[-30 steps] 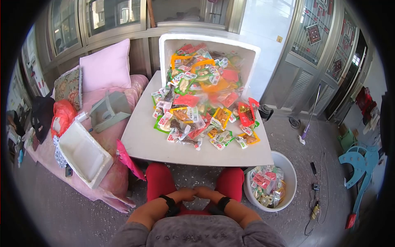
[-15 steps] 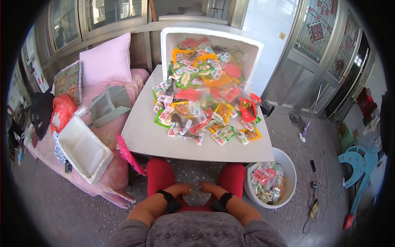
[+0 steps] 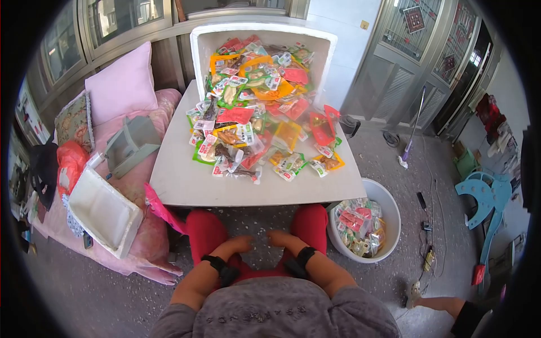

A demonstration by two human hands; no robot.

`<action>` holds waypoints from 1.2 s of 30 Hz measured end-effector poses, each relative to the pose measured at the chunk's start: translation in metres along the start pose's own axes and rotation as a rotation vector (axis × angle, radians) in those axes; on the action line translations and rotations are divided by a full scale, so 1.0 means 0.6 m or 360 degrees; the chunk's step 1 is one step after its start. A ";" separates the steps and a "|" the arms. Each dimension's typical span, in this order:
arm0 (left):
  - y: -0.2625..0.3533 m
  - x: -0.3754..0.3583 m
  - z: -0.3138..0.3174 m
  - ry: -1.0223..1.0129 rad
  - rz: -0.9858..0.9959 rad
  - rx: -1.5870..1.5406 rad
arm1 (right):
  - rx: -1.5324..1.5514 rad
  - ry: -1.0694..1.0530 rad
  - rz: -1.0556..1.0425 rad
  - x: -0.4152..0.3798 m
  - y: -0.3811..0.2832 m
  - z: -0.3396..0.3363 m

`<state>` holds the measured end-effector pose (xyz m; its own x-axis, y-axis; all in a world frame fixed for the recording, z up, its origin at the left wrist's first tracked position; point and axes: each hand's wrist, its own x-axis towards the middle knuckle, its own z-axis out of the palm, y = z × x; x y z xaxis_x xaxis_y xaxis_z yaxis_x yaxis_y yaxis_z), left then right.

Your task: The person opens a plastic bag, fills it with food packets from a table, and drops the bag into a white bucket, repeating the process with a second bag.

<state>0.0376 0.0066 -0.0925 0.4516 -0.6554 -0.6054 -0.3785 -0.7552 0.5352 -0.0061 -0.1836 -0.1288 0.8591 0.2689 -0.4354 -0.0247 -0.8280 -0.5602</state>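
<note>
My hands have come apart. A second ago they were clasped together over my lap; now my left hand lies on my left knee and my right hand on my right, a small gap between them. Both are empty, fingers loosely curled and relaxed, gripping nothing. A black band sits on each wrist.

The view has also tipped forward a little, so the table sits lower and closer in front of my knees than before. The packets have not moved: they spill in a bright heap out of the foam box tipped on its side at the far end, and spread over the far half of the tabletop. The near strip of table, just beyond my knees, is bare. I judge that unclasping means I am about to reach forward, though nothing is touched yet.

To my right, on the floor beside the table, stands the white bucket, partly filled with more packets. To my left a foam lid rests on the pink bedding, with a grey stool lying behind it and a pink pillow further back. Someone else's foot now shows at the lower right.
</note>
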 end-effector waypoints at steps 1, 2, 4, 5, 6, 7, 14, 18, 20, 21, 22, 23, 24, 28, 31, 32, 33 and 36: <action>-0.003 -0.002 0.000 -0.0030 -0.0032 -0.0074 | -0.0001 0.0004 -0.0001 0.001 0.000 -0.001; -0.014 0.005 0.007 0.0001 0.0005 -0.0040 | -0.0001 0.0007 -0.0002 0.001 -0.001 -0.002; -0.033 0.023 0.020 0.0062 0.0083 0.0032 | 0.0011 -0.0019 0.0051 -0.005 -0.011 -0.009; -0.037 0.024 0.024 0.0119 0.0116 0.0058 | 0.0017 -0.0029 0.0080 -0.009 -0.015 -0.011; -0.039 0.026 0.029 0.0174 0.0150 0.0083 | 0.0027 -0.0029 0.0088 -0.006 -0.010 -0.005; -0.040 0.025 0.030 0.0233 0.0181 0.0108 | 0.0035 -0.0029 0.0092 -0.001 -0.005 -0.002; -0.042 0.025 0.027 0.0178 0.0135 0.0106 | -0.0103 -0.0003 0.0048 0.001 -0.001 0.000; -0.039 0.021 0.021 0.0105 0.0149 0.0020 | -0.0003 0.0024 0.0074 -0.023 -0.016 -0.019; -0.041 0.021 0.018 0.0131 0.0146 0.0048 | -0.0032 0.0029 0.0033 -0.023 -0.023 -0.026; -0.046 0.023 0.021 0.0145 0.0134 0.0078 | -0.0048 0.0023 0.0053 -0.026 -0.028 -0.030; -0.048 0.025 0.023 0.0161 0.0121 0.0107 | -0.0065 0.0016 0.0072 -0.032 -0.036 -0.036; -0.051 0.026 0.024 0.0164 0.0130 0.0105 | -0.0082 0.0007 0.0091 -0.035 -0.041 -0.039; -0.054 0.028 0.026 0.0167 0.0138 0.0103 | -0.0089 0.0004 0.0080 -0.033 -0.040 -0.038; -0.038 0.016 0.018 0.0192 0.0075 0.0098 | -0.0084 0.0016 0.0063 -0.031 -0.036 -0.034; -0.035 0.014 0.016 0.0194 0.0086 0.0090 | -0.0088 0.0030 0.0048 -0.032 -0.033 -0.034; -0.033 0.012 0.015 0.0180 0.0081 0.0055 | -0.0094 0.0032 0.0039 -0.031 -0.032 -0.033; -0.031 0.010 0.013 0.0167 0.0076 0.0021 | -0.0102 0.0023 0.0049 -0.029 -0.031 -0.032; -0.025 0.006 0.007 0.0146 0.0071 -0.0005 | -0.0120 0.0010 0.0070 -0.026 -0.028 -0.029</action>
<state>0.0412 0.0155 -0.1049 0.5066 -0.6842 -0.5246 -0.3971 -0.7253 0.5624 -0.0099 -0.1826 -0.1004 0.8612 0.2284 -0.4541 -0.0244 -0.8738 -0.4857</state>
